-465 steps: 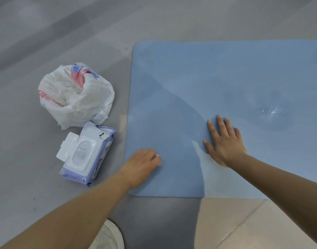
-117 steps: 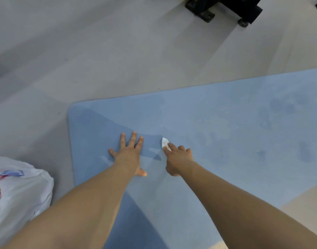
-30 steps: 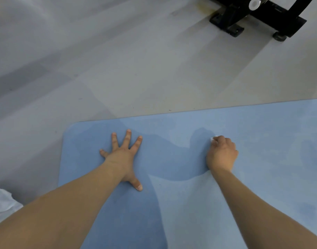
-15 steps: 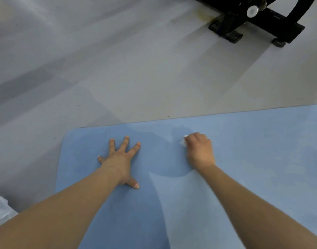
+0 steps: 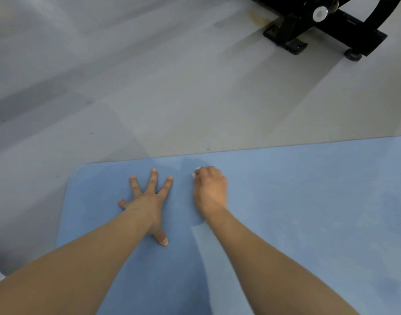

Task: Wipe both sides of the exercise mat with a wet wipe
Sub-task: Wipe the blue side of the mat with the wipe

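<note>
The right hand [image 5: 209, 189], fingers curled round the wet wipe [image 5: 196, 172], has slid left beside the spread, pressing left hand [image 5: 149, 201]; the mat [image 5: 308, 201] corner nears done.

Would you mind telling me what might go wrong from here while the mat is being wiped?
The wet wipe is bunched almost wholly inside the right hand, so each stroke may clean only a narrow strip and leave gaps. The right hand works close to the mat far edge, so the wipe could run onto the floor and pick up dirt. The left hand covers mat that could be skipped.
</note>
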Demonstrator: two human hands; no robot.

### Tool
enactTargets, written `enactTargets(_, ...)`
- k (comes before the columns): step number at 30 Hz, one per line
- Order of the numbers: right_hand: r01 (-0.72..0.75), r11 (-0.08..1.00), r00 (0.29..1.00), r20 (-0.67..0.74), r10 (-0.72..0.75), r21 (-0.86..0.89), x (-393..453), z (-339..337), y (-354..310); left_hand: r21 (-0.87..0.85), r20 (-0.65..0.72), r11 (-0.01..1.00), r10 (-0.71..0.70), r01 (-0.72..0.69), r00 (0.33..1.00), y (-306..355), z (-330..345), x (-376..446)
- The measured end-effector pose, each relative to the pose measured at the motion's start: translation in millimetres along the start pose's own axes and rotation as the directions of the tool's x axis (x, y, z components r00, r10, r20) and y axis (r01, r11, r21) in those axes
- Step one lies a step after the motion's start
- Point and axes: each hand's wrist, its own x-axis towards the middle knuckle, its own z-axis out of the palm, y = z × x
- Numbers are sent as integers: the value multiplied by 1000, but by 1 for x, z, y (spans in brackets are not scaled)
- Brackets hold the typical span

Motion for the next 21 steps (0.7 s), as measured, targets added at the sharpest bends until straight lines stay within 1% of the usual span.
enactTargets(2,136,991,988,71,-136,5,-1,10,-20,0,2,1000,-2,2,1000,-1,0,-1)
enactTargets(4,249,969,959,141,-247,6,6,10,-13,-3,5,1000,-1,1,1000,0,-2,-1)
enactTargets(6,304,952,942,162,-294,-45,18,2,13,-10,4,1000,4,-4,1000,0,-3,-1)
enactTargets(7,285,955,951,149,-272,-77,25,-4,30,-12,5,1000,5,-5,1000,0,-3,-2)
enactTargets(11,70,980,998,5,-70,-187,52,-42,116,-2,7,1000,6,-6,1000,0,-2,-2)
enactTargets(13,-88,971,996,-43,80,-222,60,-58,149,2,6,1000,3,-3,1000,0,-3,-2)
enactTargets(14,-176,958,984,-50,169,-226,62,-63,159,6,4,1000,1,-1,1000,0,-3,-3)
enactTargets(16,-317,925,948,-69,309,-211,67,-63,165,9,3,1000,0,0,1000,0,-5,-3)
enactTargets(18,-413,893,910,-100,401,-180,70,-56,151,6,3,1000,4,-5,1000,0,-5,-2)
enactTargets(19,-433,887,901,-108,420,-164,72,-51,138,7,2,1000,5,-5,1000,0,-5,-2)
enactTargets(21,-400,903,916,-81,392,-155,71,-36,105,9,2,1000,1,-1,1000,1,-4,-2)
